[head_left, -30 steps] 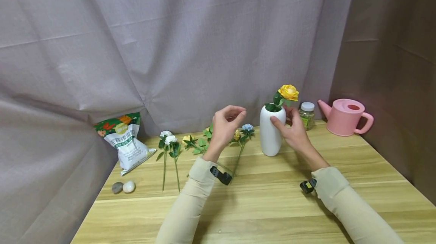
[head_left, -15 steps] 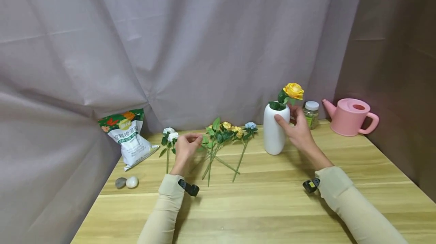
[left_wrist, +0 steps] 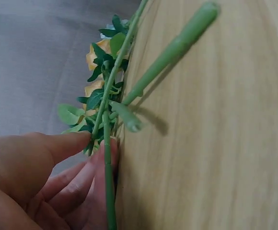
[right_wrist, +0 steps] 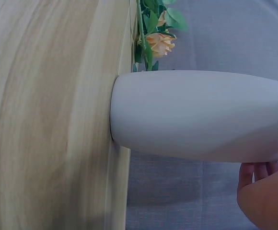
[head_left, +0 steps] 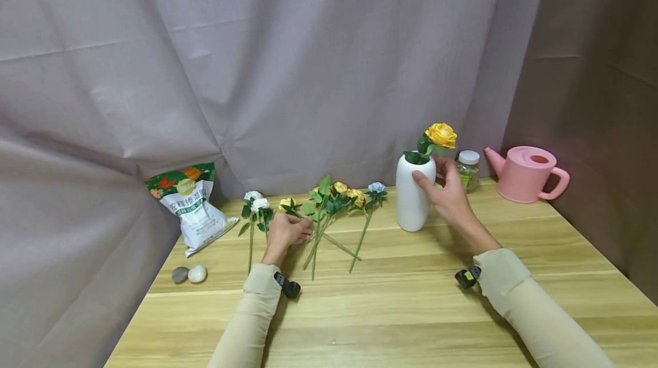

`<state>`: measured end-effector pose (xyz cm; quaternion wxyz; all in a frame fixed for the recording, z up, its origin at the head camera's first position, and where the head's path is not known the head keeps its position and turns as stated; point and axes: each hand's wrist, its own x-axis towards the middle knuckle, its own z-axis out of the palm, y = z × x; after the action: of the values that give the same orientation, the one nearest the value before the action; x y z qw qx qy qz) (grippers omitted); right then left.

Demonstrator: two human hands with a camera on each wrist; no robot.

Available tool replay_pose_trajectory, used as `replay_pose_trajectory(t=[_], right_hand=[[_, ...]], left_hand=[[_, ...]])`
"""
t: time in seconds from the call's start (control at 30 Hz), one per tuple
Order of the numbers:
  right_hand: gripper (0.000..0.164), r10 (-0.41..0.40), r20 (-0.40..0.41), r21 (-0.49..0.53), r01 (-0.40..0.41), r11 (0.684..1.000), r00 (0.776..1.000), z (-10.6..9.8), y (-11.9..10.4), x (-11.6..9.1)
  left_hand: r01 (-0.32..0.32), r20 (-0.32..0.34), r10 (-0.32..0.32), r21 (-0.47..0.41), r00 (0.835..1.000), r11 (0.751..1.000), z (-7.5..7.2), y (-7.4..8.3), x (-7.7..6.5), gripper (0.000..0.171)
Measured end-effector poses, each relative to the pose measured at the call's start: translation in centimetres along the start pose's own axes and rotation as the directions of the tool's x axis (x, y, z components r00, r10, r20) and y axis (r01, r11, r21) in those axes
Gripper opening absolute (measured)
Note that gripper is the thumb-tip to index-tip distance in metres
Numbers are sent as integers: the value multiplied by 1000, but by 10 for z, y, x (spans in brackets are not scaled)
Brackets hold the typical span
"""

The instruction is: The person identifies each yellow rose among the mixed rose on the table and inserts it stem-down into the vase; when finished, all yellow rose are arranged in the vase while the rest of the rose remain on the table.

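One white vase (head_left: pixel 413 202) is being kept upright on the wooden table (head_left: pixel 390 311), and one yellow rose (head_left: pixel 441 135) is being held up by its mouth. Across the tabletop, two white roses (head_left: pixel 259 203), one blue rose (head_left: pixel 377 187) and at least three yellow roses (head_left: pixel 354 196) are lying, several stems (left_wrist: pixel 109 182) crossing; an exact count is being prevented by overlapping leaves. Two pebbles (head_left: pixel 197 274), one grey and one white, are touching near the single printed bag (head_left: pixel 190 208) at the left. One white-lidded jar (head_left: pixel 468 172) and one pink watering can (head_left: pixel 526 176) are standing to the right of the vase.

The vase is being gripped near its top by the right hand (head_left: pixel 451 194), thumb on the front, fingers at the far side. The left hand (head_left: pixel 285 234) is being held among the stems, fingers partly bent; whether a stem is being pinched cannot be told.

Compared with one second ago, when it was raised beside the vase, the left hand is now being held lower and farther left. A yellow bloom covered half a second ago is showing again, while the right hand's hold is being maintained.
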<state>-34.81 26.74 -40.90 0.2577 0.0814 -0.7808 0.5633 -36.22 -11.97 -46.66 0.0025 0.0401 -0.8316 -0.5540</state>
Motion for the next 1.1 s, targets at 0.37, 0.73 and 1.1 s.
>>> replay_pose_trajectory(t=[0.37, 0.73, 1.1], right_hand=[[60, 36, 23, -19, -35, 999, 999, -2, -8, -1], [60, 42, 22, -24, -41, 999, 999, -2, -5, -1], [57, 36, 41, -15, -36, 999, 999, -3, -32, -9]], left_hand=[[57, 46, -48, -233, 998, 971, -6, 0, 6, 27], [32, 61, -6, -426, 998, 904, -7, 11, 7, 38], [-178, -16, 188, -418, 982, 891, 13, 54, -10, 27]])
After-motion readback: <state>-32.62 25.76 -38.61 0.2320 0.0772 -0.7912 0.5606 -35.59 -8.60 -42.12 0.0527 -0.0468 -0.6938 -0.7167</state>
